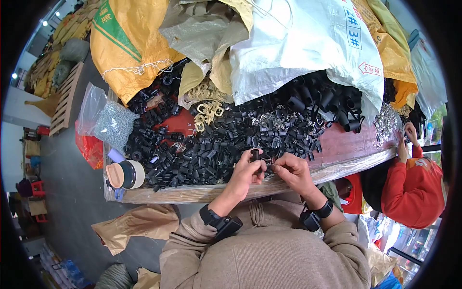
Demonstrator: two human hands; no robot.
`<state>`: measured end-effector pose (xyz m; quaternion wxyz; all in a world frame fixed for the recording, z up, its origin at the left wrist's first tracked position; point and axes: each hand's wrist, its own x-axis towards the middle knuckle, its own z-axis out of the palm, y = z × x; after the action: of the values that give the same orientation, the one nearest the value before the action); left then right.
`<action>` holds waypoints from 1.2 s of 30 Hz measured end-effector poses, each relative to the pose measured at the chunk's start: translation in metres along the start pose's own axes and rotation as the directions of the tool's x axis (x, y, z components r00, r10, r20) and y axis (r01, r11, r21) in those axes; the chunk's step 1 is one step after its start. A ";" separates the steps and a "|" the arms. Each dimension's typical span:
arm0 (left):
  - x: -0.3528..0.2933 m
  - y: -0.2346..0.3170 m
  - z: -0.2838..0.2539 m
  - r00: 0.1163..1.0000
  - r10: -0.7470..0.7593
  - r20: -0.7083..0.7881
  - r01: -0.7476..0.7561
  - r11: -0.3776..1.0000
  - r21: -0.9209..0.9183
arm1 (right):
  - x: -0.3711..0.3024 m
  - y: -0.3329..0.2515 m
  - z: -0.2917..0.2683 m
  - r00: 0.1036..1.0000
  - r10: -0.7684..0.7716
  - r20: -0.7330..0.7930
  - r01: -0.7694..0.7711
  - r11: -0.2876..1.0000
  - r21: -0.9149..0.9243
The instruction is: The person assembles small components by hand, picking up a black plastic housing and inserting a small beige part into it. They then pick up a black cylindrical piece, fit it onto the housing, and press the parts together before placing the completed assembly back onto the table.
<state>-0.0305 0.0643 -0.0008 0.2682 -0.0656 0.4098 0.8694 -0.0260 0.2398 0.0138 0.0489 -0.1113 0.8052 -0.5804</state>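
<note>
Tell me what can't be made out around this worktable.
All in the head view:
Left hand: its fingers hide the lower part of the black piece.
Right hand: what its fingers meet is too small and dark to tell.
White sack: top cut off by the upper edge.
Co-worker in red: head lost in the dark rim.

We see one small, dark black plastic piece, shaped like a short block point(255, 154), in the left hand point(246, 173). It stands up between the thumb and fingers, its top poking out above them. Next to it, by the right hand point(294, 172)'s fingertips, we spot a tiny dark bit point(270, 168), too small for us to tell its shape. Just past them we see a big messy heap of small black plastic pieces point(202, 161), lying every which way.
</note>
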 end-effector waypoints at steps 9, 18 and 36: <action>-0.014 0.004 0.005 0.990 -0.127 0.056 0.132 0.987 -0.096 | 0.003 -0.028 0.006 0.979 -0.205 0.000 0.204 0.971 -0.124; -0.020 -0.001 -0.010 0.984 -0.148 0.100 0.162 0.974 -0.156 | 0.011 -0.033 0.007 0.927 -0.335 0.171 0.371 0.889 -0.270; -0.029 0.003 -0.006 0.964 -0.262 0.055 0.254 0.960 0.117 | 0.006 -0.037 0.012 0.930 -0.238 0.280 0.332 0.873 -0.359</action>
<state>-0.0079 0.0462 0.0067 0.3966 -0.0733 0.4348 0.8052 -0.0245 0.2158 0.0448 0.0302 -0.3026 0.8702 -0.3878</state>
